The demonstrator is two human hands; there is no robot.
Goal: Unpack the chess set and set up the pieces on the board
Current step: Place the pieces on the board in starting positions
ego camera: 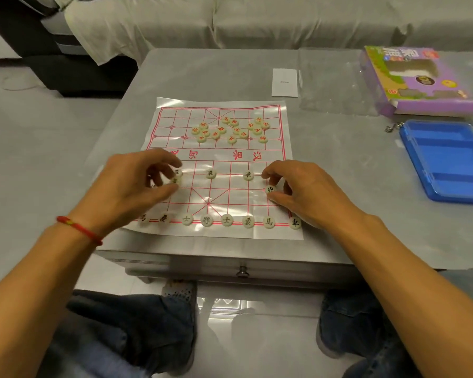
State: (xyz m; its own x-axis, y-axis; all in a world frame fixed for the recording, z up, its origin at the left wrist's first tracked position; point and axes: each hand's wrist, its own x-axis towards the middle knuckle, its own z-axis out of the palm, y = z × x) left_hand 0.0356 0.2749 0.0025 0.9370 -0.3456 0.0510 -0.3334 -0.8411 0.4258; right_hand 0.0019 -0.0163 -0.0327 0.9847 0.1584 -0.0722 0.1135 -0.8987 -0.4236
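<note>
Head view, looking down at a grey surface point(230, 72) with a drawer front at its near edge.

Board: a thin plastic sheet board point(281, 233) with a red grid lies flat near the front of the surface, slightly creased and glossy.

Near row: black-marked pieces stand in a line along the closest grid line, among them the central piece point(207, 221) and the corner piece point(295, 222) at the right end. The left end of the row is partly hidden by the left wrist.

Pawn row: two black-marked pieces point(210, 174) point(248, 175) sit on grid crossings between the hands.

Far half: a loose cluster of red-marked pieces point(231, 129) lies unsorted, some touching each other.

Left hand point(137, 186): fingers curled, thumb and fingertips pinching a pale piece point(176, 180) at the board's left side; another piece lies just beyond it, touching or nearly so. A red cord bracelet point(78, 230) is on this wrist.

Right hand point(303, 189): fingers curled, thumb and forefinger clamped on a black-marked piece point(270, 189) at the board's right side. Cannot tell whether it rests on the sheet.

Elsewhere on the surface: an open blue plastic case point(448, 162) to the right, a purple box point(421, 80) behind it, a clear bag point(331, 85), a white card point(284, 82). A sofa with a pale cover point(257, 20) stands beyond.
</note>
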